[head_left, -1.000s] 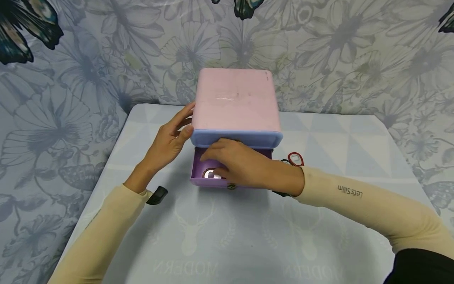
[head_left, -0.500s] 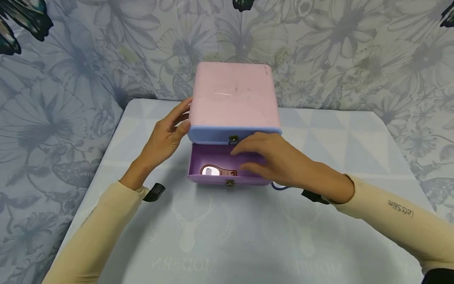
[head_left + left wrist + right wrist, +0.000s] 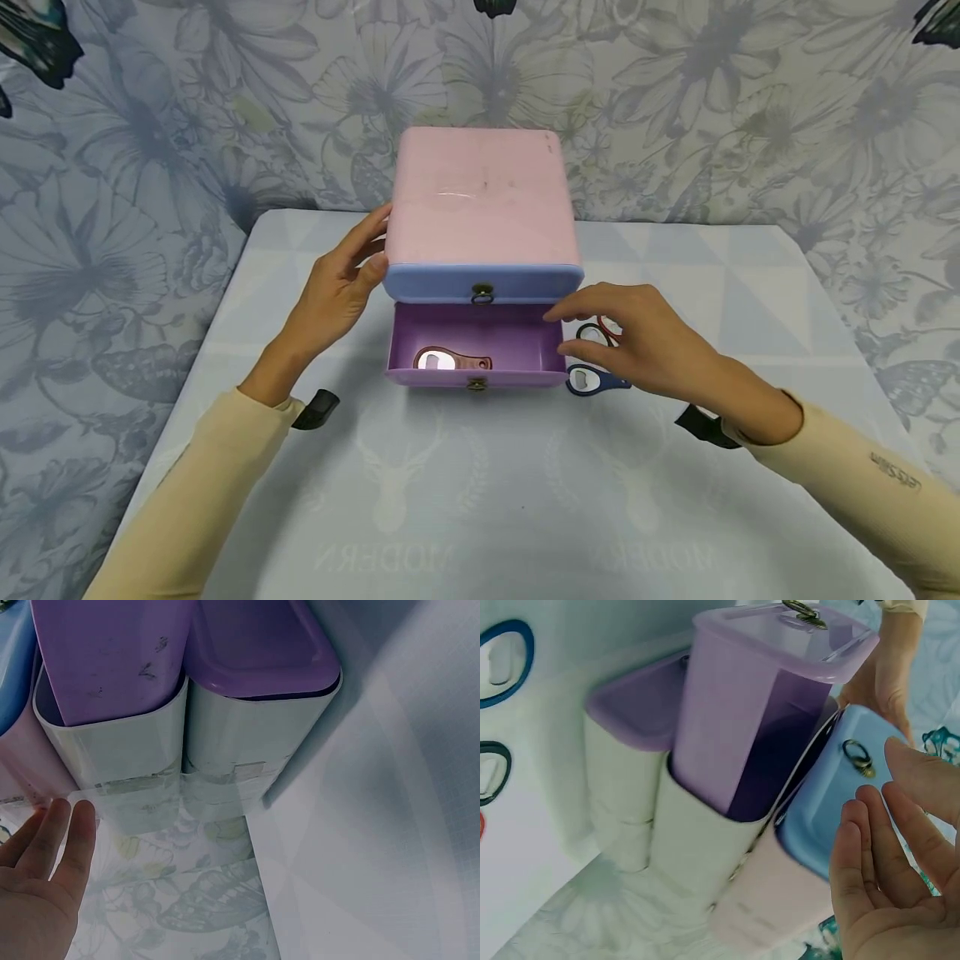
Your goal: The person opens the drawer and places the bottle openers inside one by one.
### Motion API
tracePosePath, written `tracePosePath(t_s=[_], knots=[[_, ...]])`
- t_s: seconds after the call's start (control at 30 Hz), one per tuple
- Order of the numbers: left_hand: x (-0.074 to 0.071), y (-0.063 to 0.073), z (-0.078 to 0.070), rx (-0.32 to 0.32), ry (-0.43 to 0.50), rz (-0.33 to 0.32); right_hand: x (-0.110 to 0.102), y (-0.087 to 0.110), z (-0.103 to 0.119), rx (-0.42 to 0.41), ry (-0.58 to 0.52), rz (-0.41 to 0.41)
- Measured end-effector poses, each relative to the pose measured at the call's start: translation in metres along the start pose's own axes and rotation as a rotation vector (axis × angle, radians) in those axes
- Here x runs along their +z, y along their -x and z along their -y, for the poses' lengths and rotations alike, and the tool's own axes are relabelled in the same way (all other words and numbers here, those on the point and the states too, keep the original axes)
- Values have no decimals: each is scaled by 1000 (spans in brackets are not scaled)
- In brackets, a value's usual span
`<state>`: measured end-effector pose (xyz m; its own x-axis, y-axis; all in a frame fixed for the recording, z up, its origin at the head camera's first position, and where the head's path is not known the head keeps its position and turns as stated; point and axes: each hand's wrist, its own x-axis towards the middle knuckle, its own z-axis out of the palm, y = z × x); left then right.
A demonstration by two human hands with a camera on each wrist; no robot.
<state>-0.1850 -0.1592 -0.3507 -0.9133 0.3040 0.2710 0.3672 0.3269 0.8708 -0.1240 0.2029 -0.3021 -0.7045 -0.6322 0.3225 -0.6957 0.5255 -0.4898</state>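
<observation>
A small chest of drawers (image 3: 480,200) with a pink top stands on the table. Its blue upper drawer (image 3: 525,284) is closed, and the purple drawer (image 3: 517,333) below is pulled out. Inside lies a brown-rimmed piece (image 3: 471,362) with a round bright head and short handle, shaped like a hand lens. My left hand (image 3: 330,296) rests against the chest's left side with extended fingers. At the drawer's right edge, my right hand (image 3: 637,337) holds nothing, its fingers relaxed and thumb apart; whether it touches the drawer, I cannot tell.
Similar pieces lie right of the drawer: a blue one (image 3: 596,380), a dark green-rimmed one (image 3: 496,769) and a red one (image 3: 610,328), partly behind my right hand. Another purple drawer (image 3: 637,712) shows in the right wrist view. Patterned cloth (image 3: 675,100) hangs behind the table.
My right hand has moved from inside the purple drawer out to its right edge, uncovering the brown-rimmed piece and the blue drawer's ring pull. My left hand stays at the chest's side.
</observation>
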Motion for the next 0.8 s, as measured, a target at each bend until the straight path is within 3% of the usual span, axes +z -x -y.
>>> tracePosePath(t_s=[0.37, 0.8], knots=[[0, 0, 0, 2, 2, 1, 2, 26, -35, 117, 25, -31], [1, 1, 2, 7, -9, -4, 36, 61, -90, 421, -27, 163]])
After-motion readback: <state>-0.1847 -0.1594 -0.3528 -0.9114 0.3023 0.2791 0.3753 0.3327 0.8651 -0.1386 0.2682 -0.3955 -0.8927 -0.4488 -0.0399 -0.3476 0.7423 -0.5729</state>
